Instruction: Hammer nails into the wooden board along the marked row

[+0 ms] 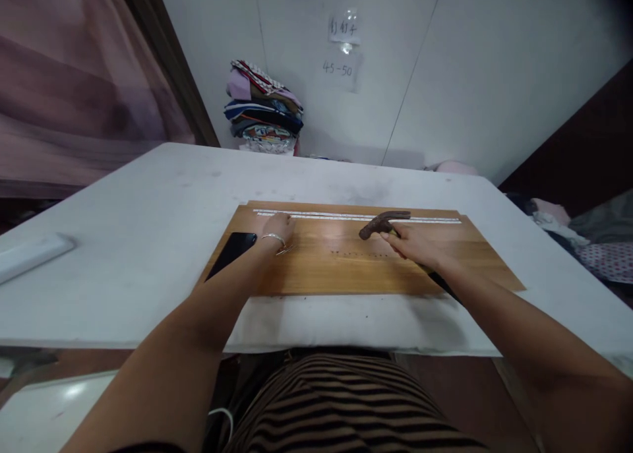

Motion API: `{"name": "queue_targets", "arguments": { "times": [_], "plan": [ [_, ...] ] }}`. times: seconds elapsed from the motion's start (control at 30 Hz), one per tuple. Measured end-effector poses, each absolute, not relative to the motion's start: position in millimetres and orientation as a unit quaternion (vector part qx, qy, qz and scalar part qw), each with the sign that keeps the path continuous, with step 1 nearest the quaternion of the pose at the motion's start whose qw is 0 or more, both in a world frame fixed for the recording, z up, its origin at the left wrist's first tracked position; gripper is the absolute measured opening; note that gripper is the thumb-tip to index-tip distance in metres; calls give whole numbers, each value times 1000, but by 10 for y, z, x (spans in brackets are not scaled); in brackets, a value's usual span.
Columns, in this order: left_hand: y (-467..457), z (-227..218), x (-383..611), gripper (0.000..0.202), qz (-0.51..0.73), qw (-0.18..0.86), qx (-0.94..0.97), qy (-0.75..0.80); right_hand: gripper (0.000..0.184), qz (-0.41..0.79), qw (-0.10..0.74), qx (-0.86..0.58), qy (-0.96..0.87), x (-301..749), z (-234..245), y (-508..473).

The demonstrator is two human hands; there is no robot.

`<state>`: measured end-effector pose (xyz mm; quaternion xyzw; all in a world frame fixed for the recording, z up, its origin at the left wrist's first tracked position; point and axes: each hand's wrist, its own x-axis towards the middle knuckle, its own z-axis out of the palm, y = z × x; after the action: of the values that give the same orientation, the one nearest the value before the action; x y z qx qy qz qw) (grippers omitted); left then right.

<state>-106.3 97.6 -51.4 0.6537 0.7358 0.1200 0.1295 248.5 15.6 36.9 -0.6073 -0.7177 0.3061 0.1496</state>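
A claw hammer (380,225) with a rusty brown head is gripped in my right hand (410,243). Its head hangs over the right half of a wooden board (316,268), and the dark handle end shows below my wrist. My left hand (281,225), with a bracelet at the wrist, is closed at the board's far edge, beside two long white marked strips (341,215). Whatever its fingers may pinch is too small to see. A few thin nails (285,249) lie just by that wrist. A row of small dark nails (359,254) shows on the board's middle.
A black phone (232,252) lies on the board's left end. The board rests on a white table (148,215). A white object (32,254) sits at the table's left edge. Folded clothes (264,110) are stacked against the wall, and more fabric (603,252) lies beyond the right edge.
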Motion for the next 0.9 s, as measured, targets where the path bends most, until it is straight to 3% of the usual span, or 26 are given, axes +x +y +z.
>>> {"name": "queue_targets", "arguments": {
  "times": [0.3, 0.7, 0.9],
  "plan": [
    [937, -762, -1175, 47, 116, 75, 696, 704, 35, 166, 22, -619, -768, 2439, 175, 141],
    [848, -764, -1085, 48, 114, 47, 667, 735, 34, 162, 48, -644, -746, 2345, -109, 104],
    [837, -738, -1065, 47, 129, 61, 659, 739, 31, 144, 41, -658, -738, 2293, 15, 59]
  ]
}}
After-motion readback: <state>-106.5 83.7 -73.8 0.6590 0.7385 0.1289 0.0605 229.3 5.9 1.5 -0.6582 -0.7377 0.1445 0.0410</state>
